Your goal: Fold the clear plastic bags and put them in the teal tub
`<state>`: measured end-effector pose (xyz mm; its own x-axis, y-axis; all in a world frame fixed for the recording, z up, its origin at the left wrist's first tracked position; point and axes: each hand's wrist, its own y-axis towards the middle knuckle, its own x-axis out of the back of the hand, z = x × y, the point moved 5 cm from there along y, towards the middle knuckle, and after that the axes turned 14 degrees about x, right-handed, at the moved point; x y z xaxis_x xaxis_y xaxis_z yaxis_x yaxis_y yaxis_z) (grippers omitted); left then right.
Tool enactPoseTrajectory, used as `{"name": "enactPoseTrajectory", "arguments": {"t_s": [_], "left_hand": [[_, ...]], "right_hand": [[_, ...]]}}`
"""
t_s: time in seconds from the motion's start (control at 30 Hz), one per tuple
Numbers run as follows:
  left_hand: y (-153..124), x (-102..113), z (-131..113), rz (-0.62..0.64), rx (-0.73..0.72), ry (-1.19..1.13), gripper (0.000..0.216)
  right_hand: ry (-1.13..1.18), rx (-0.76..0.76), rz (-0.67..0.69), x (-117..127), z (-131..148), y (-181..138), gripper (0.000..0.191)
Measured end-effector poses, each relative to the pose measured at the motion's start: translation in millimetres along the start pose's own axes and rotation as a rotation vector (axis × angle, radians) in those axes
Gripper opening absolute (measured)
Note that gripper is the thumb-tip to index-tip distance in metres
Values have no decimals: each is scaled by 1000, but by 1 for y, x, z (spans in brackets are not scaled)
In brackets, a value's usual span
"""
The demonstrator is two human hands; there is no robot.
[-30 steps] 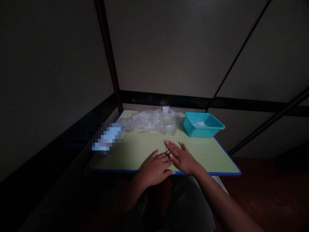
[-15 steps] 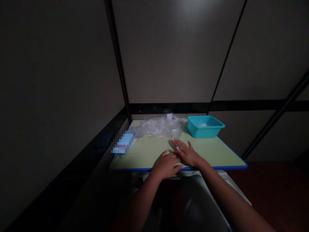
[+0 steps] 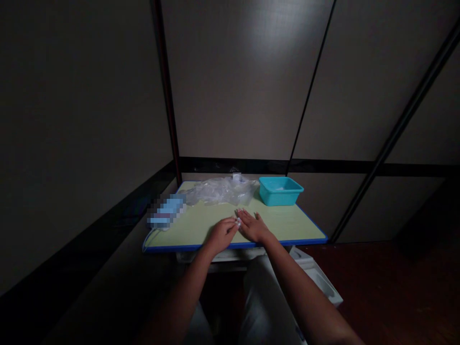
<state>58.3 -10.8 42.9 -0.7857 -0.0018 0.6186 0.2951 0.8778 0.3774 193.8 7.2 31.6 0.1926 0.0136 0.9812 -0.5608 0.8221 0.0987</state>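
Both my hands rest flat on a pale green table with a blue edge. My left hand lies palm down near the front edge, fingers stretched toward the right hand. My right hand lies flat beside it, fingers spread, its fingertips touching those of the left. Neither hand holds anything. A heap of clear plastic bags lies at the far side of the table, beyond both hands. A teal plastic tub stands at the far right with something pale inside.
A blurred-out light blue object lies on the table's left edge. Grey wall panels with dark bars close off the back and left. A white frame shows under the table. Dark reddish floor lies to the right.
The view has pulled back and tilted up, so the table looks smaller and further away. My hands stay flat on the table, fingertips together.
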Motion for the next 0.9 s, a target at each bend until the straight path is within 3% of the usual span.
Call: {"name": "enactPoseTrajectory", "arguments": {"t_s": [0.1,0.23,0.43,0.67,0.8,0.9], "left_hand": [[5,9,14,-156,112,-111,33],[11,10,26,-195,158,-133,33],[10,4,23,-140,149,-80,27],[9,-7,17,-53,81,108,38],[9,-10,21,-37,97,151,42],[10,-10,22,-43,89,160,47]], "right_hand": [[-48,-29,-81,10,1,2,60],[-100,-29,-206,17,9,12,63],[-33,-81,-60,-9,10,25,65],[-29,-64,51,-12,5,27,67],[-21,-62,51,-14,5,27,67],[-7,-55,-36,-12,5,25,67]]}}
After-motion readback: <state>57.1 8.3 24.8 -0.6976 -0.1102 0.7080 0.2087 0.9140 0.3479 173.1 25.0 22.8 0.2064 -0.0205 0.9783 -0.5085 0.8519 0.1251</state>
